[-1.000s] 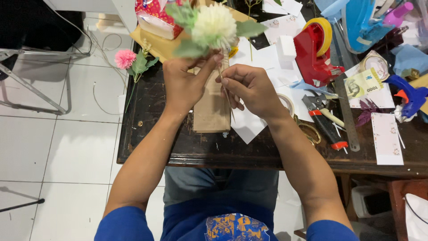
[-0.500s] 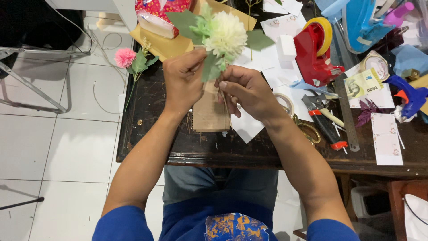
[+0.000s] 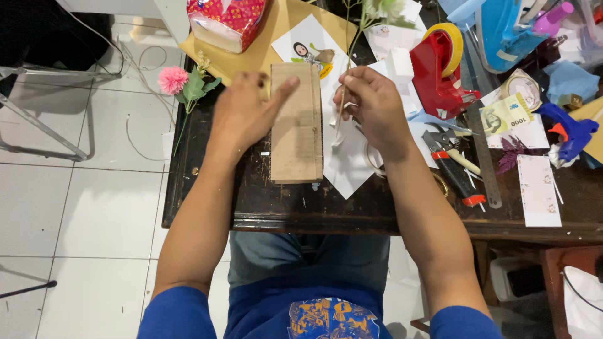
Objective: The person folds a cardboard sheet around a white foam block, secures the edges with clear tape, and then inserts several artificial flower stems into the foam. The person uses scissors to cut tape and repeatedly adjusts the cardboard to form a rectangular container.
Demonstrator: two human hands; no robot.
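While my left hand blurs, fingers flat on the brown paper bag, my right hand pinches a flower stem, bloom cropped above.

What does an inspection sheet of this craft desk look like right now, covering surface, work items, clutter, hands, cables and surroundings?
Surface: dark wooden table, scuffed, mostly covered.
Work items: flat brown cardboard piece lying on the table; thin flower stem running up out of view.
Clutter: red tape dispenser, blue glue gun, metal ruler, pink artificial flower, white paper sheets.
Hands: left hand blurred, fingertips on the cardboard; right hand pinching the stem.
Cables: white cable loose on the floor.
Surroundings: white tiled floor, metal chair frame at the left.
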